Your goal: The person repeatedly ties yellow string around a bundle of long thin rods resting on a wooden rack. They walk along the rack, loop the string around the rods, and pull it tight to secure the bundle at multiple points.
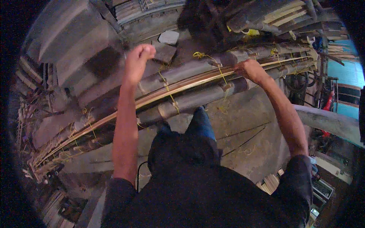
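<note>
Two long, thick bamboo-like poles (pixel 197 102) lie side by side across the view, rising from lower left to upper right. A bundle of long pale wooden strips (pixel 182 88) runs in the gap between them. Thin yellow ties (pixel 170 94) cross the strips and poles at several places. My right hand (pixel 249 71) is closed on the strips, right of the middle; its fingertips are partly hidden. Raised above the far pole, my left hand (pixel 141 55) has its fingers curled together, slightly blurred. Whether something thin is in it I cannot make out.
My legs stand close to the near pole. Beyond lie a pale stone slab (pixel 169 37) and more stacked poles (pixel 266 17). At right are a wheel (pixel 296 81), a pale curved beam (pixel 323 119) and a turquoise wall (pixel 344 72). Wood pieces (pixel 270 183) lie at lower right.
</note>
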### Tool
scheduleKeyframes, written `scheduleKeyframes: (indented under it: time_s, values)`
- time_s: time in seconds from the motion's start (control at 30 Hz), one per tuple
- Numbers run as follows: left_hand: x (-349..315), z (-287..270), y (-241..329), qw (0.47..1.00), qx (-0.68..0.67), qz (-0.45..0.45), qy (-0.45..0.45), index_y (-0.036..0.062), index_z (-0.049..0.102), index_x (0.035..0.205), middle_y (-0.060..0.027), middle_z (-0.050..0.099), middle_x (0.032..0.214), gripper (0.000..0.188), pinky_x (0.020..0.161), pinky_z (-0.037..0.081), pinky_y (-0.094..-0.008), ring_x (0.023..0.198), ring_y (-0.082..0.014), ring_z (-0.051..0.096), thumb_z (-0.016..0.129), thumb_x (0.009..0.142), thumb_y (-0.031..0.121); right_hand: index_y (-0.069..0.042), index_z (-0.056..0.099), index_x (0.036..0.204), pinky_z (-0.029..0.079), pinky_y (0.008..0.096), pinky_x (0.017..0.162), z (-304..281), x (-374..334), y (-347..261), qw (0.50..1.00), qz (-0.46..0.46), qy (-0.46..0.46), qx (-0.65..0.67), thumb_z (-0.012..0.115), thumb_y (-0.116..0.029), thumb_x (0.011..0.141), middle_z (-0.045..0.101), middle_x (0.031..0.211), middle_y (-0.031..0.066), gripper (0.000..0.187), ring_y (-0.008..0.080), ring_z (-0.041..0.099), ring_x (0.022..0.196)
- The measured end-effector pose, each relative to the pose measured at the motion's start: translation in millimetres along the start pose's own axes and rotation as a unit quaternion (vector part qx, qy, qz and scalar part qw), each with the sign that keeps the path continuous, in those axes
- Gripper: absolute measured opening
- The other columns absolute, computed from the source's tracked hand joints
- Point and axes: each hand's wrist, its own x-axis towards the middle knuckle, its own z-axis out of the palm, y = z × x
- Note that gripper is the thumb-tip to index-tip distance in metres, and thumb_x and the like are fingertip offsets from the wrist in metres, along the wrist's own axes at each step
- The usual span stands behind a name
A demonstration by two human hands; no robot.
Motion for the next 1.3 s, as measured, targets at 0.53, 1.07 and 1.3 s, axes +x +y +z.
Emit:
scheduleKeyframes:
  time_s: [0.53, 1.07, 1.3]
  values:
    - [-144, 18, -27, 0.952, 0.292, 0.089, -0.004, 0.0037, 0.062, 0.096, -0.0154, 0.065, 0.09, 0.023, 0.076, 0.047, -0.0417, 0.082, -0.0335, 0.061, 0.052, 0.087, 0.022, -0.004, 0.064, 0.085, 0.047, 0.0315, 0.075, -34, 31, -261, 0.977, -0.058, -0.113, 0.17, 0.062, -0.01, 0.077, 0.062, 0.085, 0.0094, 0.011, 0.0189, 0.059, 0.087]
    - [-132, 42, -20, 0.898, 0.428, 0.087, 0.055, 0.0088, 0.064, 0.096, -0.0144, 0.063, 0.073, 0.021, 0.065, 0.046, -0.0412, 0.068, -0.0298, 0.061, 0.055, 0.083, 0.023, -0.007, 0.053, 0.105, 0.046, 0.0392, 0.087, 115, 2, -225, 0.843, -0.16, -0.163, 0.487, 0.052, -0.009, 0.084, 0.058, 0.102, 0.0149, 0.021, 0.0251, 0.056, 0.103]
    - [-51, 35, 50, 0.993, 0.07, -0.092, -0.034, -0.0012, 0.063, 0.084, -0.0076, 0.06, 0.07, 0.035, 0.066, 0.044, -0.0352, 0.068, -0.0149, 0.055, 0.048, 0.091, 0.03, -0.011, 0.054, 0.109, 0.05, 0.0454, 0.068, 188, -20, -253, 0.928, -0.127, -0.258, 0.236, 0.051, -0.017, 0.082, 0.064, 0.082, 0.0157, 0.027, 0.0329, 0.064, 0.079]
